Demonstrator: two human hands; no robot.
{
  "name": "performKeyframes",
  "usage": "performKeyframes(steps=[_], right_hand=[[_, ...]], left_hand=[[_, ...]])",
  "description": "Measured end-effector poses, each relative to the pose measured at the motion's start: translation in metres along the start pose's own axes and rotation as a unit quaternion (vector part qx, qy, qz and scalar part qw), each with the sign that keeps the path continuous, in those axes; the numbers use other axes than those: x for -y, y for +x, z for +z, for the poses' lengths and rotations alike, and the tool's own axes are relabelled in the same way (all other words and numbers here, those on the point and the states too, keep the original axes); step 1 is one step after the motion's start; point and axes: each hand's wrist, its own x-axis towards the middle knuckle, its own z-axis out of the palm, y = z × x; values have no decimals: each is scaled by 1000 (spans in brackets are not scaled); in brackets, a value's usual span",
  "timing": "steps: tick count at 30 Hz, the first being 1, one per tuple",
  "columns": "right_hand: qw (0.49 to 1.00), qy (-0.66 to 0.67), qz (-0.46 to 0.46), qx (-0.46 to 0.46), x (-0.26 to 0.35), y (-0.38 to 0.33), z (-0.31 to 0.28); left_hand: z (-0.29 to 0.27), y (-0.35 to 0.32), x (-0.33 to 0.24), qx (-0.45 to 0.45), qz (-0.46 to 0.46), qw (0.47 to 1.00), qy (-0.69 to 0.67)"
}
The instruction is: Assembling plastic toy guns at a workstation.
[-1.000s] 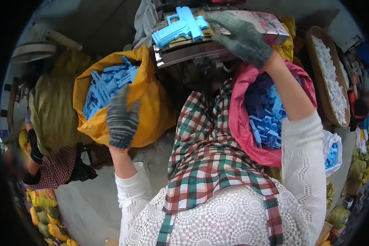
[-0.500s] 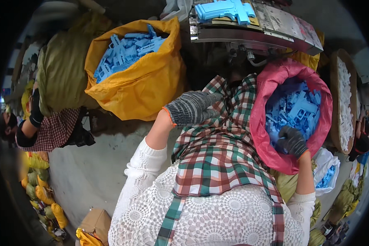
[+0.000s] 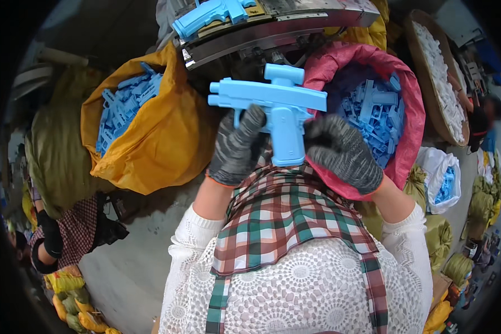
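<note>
A light blue plastic toy pistol point(image 3: 284, 114) is held up in front of my lap, its barrel toward the left and its grip pointing down. My left hand point(image 3: 238, 147), in a grey knit glove, is closed on it near the trigger guard. Behind the grip, my right hand point(image 3: 344, 151), gloved alike, has its fingers bent against the pistol's rear; the fingertips are partly hidden. Just beyond the right hand, a pink sack point(image 3: 404, 106) holds many blue pistol pieces point(image 3: 373, 114). To the left, a yellow sack point(image 3: 156, 147) contains more blue toy pistols point(image 3: 127, 106).
Ahead stands a metal machine point(image 3: 289, 28) with another blue toy pistol point(image 3: 211, 18) on top. A tray of white pieces point(image 3: 437, 69) leans at the far right, above a white bag point(image 3: 453, 192) with blue parts. At the left edge works another person point(image 3: 67, 239).
My right hand has come out of the pink sack, and a blue toy pistol is now between both hands. My left hand has left my lap and grips it. The view has shifted.
</note>
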Motion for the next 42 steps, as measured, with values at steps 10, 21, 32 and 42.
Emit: performKeyframes(steps=[10, 21, 32, 42], right_hand=[[871, -363, -268, 193, 49, 33, -16], [904, -321, -281, 28, 54, 41, -61], [898, -318, -294, -76, 54, 114, -61], [793, -421, -440, 20, 45, 262, -43]], left_hand=[[-21, 6, -49, 197, -119, 963, 143], [-40, 105, -124, -201, 420, 638, 614], [-79, 80, -93, -226, 362, 432, 795], [-166, -17, -124, -364, 54, 349, 862]])
